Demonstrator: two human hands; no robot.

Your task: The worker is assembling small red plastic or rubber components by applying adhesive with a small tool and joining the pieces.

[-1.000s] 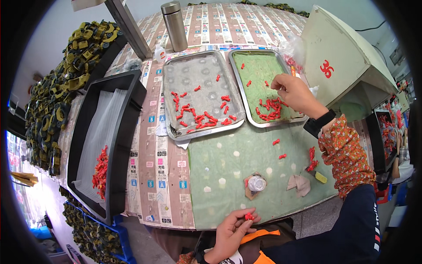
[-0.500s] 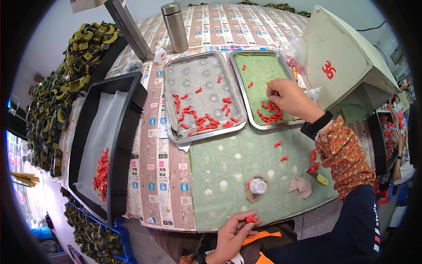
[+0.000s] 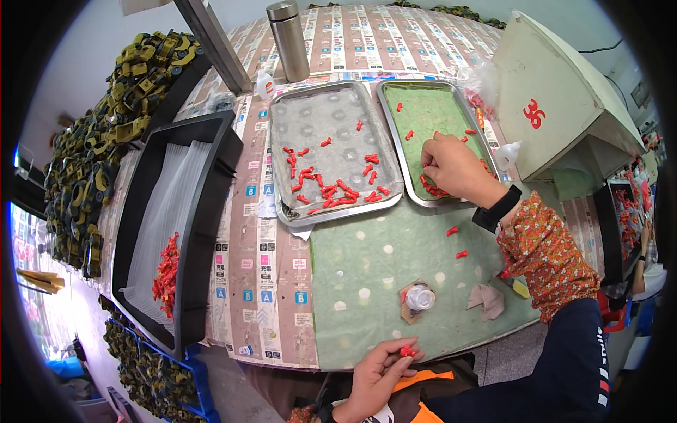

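Note:
Near the table's front edge, my left hand (image 3: 379,375) pinches a small red plastic piece (image 3: 407,351) between thumb and fingers. My right hand (image 3: 458,168) reaches over the green-lined metal tray (image 3: 397,148), fingers closed and pointing down at a pile of red pieces (image 3: 431,187). The hand covers most of that pile, and what its fingertips grip, if anything, is hidden. To the left, a grey-lined metal tray (image 3: 282,211) holds many similar red pieces, scattered mostly over its near half.
A clear round container (image 3: 421,297) and a folded cloth (image 3: 486,302) lie on the green mat (image 3: 352,331), near two loose red pieces (image 3: 457,243). At left stands a black bin (image 3: 226,151) with a red heap (image 3: 166,278). Behind are a steel flask (image 3: 288,42) and a cream metal box (image 3: 557,99).
My right hand has come down and nearer within the green-lined tray, now covering much of the red pile. My left hand keeps its hold on the red piece. The whole view has shifted slightly.

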